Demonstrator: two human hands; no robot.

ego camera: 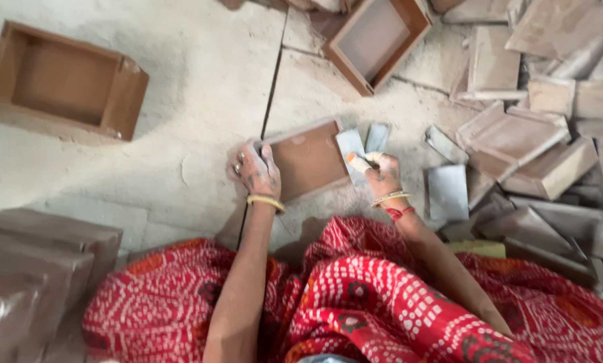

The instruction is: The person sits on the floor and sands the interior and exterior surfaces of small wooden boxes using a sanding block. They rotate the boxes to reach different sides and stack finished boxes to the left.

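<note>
Small wooden tray [309, 160], brown, shallow, lies flat on the concrete floor [200, 87] just in front of the seated person's knees. Left hand [259, 171] rests on its left edge, fingers spread and pressed down, steadying it; grip is flat, not closed around anything. Right hand [381, 173] at the tray's right edge, grip closed on a small pale applicator [359, 161] with an orange tip, touching a grey sheet piece [350, 144] there. Both hands dusted with whitish powder.

Progress, as a judgement: tray's inner face shows faint pale patches only, so the work on this piece looks early or partial.

Outward: more grey sheets [448, 191] lie loose to the right. Beyond them, a heap of wooden trays and boards [537, 141], many pieces. An open wooden box [62, 84] sits apart at upper left; another tray [377, 39] at top centre. Stacked boxes [35, 269] at lower left. Red patterned cloth [382, 302] covers the lap.
</note>
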